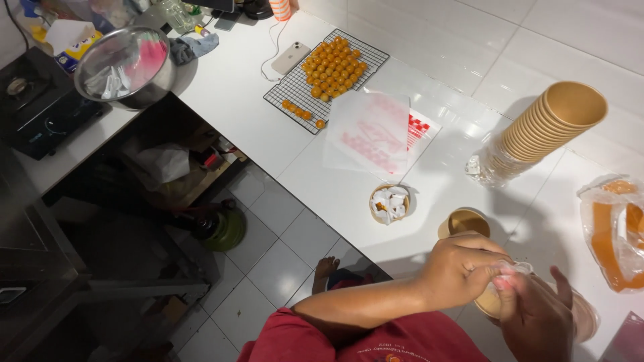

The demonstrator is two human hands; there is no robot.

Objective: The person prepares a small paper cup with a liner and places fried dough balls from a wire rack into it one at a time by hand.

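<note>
At the lower right of the frame the person's left hand [461, 267] and right hand [537, 315] meet over a round brown paper cup [492, 303] that sits at the near edge of the white tiled counter [235, 100]. Both sets of fingers are pinched on a small piece of clear thin plastic film [515, 269] held just above the cup's mouth, which the hands largely hide, so its contents cannot be told. Just above the left hand stands a second brown paper cup [464, 221], seemingly unfilled, and left of it, at mid-frame, a third cup holding crumpled white paper and an orange ball [390, 203] looks already packed. Judging by this, the work is at an early stage: a tall leaning stack of brown paper cups [547, 127] at the upper right remains unused, and the black wire cooling rack [295, 90] at the top centre carries a dense heap of small orange balls [332, 67]. Sheets of white printed paper [372, 131] lie between rack and cups, and a clear bag with orange contents [614, 231] rests at the right edge.
</note>
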